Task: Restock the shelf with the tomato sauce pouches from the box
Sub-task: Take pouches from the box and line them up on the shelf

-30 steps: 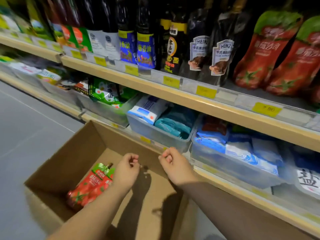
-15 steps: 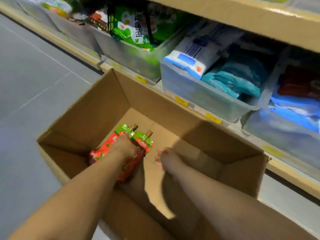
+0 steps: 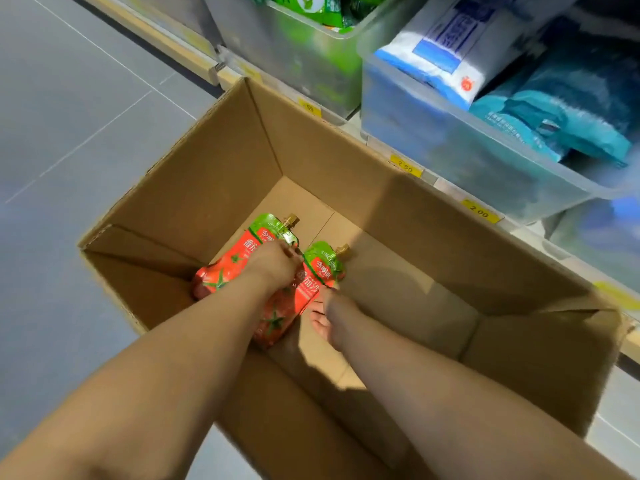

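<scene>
two tomato sauce pouches lie side by side on the floor of the one box (image 3: 415, 237), by its left wall, the left hand (image 3: 273, 268) curling fingers over the left pouch (image 3: 235, 261), the right hand (image 3: 332, 317) touching the right pouch (image 3: 320, 268), its grip unclear.

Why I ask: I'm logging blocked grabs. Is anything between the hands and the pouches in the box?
Nothing visible. The left hand lies across the left pouch and the right pouch where they meet; the right hand touches the right pouch's edge. The box is open on top.
</scene>
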